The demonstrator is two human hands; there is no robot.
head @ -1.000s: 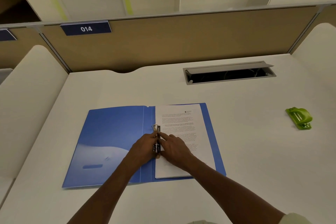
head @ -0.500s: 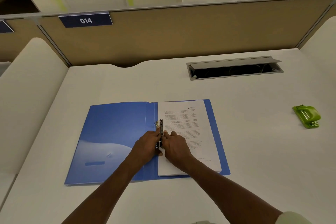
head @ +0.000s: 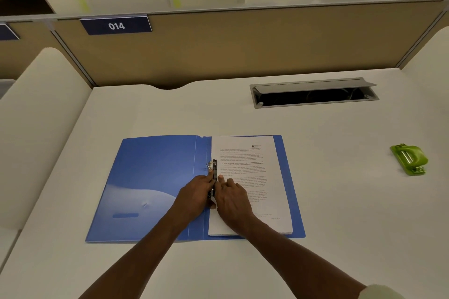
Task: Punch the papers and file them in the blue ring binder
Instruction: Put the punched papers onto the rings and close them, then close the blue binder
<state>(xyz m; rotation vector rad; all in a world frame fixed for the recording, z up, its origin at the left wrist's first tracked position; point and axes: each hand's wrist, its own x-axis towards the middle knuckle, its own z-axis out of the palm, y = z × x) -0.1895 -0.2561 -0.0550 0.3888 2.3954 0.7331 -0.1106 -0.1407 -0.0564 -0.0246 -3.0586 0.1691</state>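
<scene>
Filing step, looks near done: printed white paper stack (head: 252, 182) lies on the right leaf of the open blue ring binder (head: 155, 184) at frame centre, left hand (head: 194, 195) and right hand (head: 233, 198) both pinching the black-and-metal ring clasp (head: 213, 172); next, snap rings shut without pinching paper; green plastic hole punch (head: 410, 159) idle at right on white table (head: 340, 201).
</scene>
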